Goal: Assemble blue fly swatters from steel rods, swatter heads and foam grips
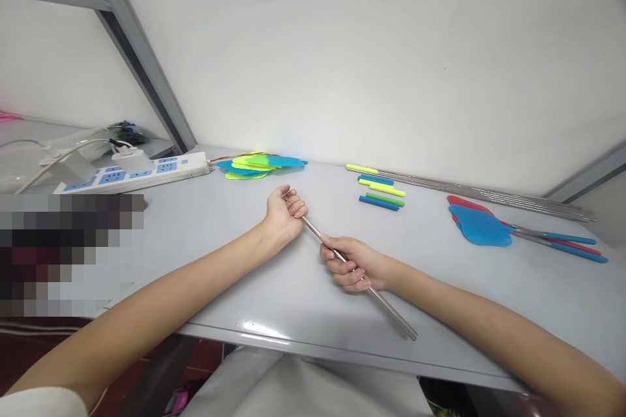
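Note:
A thin metal rod (391, 314) slants across the middle of the table, its near end pointing down to the right. My left hand (287, 210) is closed around its far end, which the fingers hide. Lower along the rod, my right hand (349, 264) wraps its fingers around the shaft. Beyond my left hand lies a pile of blue and yellow-green fly swatter heads (261, 163). Several coloured handle sleeves (384, 189) in blue, yellow and green rest past my right hand.
Long metal rods (479, 190) lie along the wall at the back right. Fly swatters with blue and red heads (482, 225) are stacked at the right. A white power strip (180, 166) with plugs and cables stands at the left. The table's front edge (303, 352) runs close to my lap.

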A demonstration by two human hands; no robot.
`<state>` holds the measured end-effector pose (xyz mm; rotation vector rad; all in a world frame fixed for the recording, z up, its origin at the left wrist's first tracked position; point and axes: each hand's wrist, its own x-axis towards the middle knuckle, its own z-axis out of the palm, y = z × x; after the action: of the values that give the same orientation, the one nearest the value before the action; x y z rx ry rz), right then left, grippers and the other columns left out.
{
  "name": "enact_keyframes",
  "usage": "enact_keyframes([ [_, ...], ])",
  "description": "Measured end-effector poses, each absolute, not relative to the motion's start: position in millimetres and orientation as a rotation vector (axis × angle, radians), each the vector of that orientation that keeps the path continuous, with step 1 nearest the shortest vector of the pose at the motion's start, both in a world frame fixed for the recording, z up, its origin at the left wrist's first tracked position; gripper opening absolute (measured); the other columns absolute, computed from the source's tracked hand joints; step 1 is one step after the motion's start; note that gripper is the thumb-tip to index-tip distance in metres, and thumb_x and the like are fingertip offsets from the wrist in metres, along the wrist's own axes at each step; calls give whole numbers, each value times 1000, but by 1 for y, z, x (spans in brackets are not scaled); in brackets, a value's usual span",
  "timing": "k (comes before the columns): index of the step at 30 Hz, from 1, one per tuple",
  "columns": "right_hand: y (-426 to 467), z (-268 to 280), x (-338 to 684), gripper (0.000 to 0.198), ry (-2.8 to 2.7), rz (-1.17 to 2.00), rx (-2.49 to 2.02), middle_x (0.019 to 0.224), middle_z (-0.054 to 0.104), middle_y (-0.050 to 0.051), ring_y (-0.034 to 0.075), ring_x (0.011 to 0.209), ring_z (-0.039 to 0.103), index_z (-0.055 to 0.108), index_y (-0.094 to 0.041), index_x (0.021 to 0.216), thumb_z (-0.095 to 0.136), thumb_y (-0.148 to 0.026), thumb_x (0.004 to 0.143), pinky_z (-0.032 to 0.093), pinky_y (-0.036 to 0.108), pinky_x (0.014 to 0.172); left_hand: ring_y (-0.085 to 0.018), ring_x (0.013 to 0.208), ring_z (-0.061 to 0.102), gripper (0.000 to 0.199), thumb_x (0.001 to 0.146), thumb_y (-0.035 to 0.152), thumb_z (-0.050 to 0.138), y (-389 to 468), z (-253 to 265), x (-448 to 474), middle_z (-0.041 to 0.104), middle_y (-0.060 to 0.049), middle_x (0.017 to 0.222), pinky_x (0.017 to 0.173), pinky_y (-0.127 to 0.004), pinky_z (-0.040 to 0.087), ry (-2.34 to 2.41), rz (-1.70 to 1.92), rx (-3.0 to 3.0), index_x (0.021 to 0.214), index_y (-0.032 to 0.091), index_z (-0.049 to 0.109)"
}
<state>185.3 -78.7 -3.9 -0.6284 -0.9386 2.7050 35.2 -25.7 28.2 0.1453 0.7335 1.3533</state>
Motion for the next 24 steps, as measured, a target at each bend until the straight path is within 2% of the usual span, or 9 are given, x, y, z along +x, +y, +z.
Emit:
enact_keyframes([
  [6, -84, -1, 184, 30, -1048, 2618, -718, 38, 24, -10, 4, 27, 14, 34, -19, 67, 37, -47, 78, 18, 11, 19, -2, 24, 11, 24, 80, 10, 29, -27, 29, 42, 11, 11, 39, 24, -16, 7, 853, 1414, 182, 57, 17, 29],
  [11, -87, 0, 183, 32, -1078, 2573, -762, 38, 24, -10, 3, 27, 14, 32, -19, 65, 38, -49, 76, 17, 11, 19, -1, 25, 12, 23, 82, 17, 34, -29, 30, 46, 12, 11, 40, 25, -15, 8, 896, 1446, 208, 59, 16, 31],
  [24, -83, -1, 185, 31, -1079, 2569, -782, 38, 24, -10, 3, 25, 12, 31, -19, 65, 37, -47, 77, 18, 11, 16, -1, 25, 11, 23, 80, 8, 30, -37, 22, 57, 13, 11, 39, 26, -15, 9, 941, 1447, 195, 58, 17, 29],
])
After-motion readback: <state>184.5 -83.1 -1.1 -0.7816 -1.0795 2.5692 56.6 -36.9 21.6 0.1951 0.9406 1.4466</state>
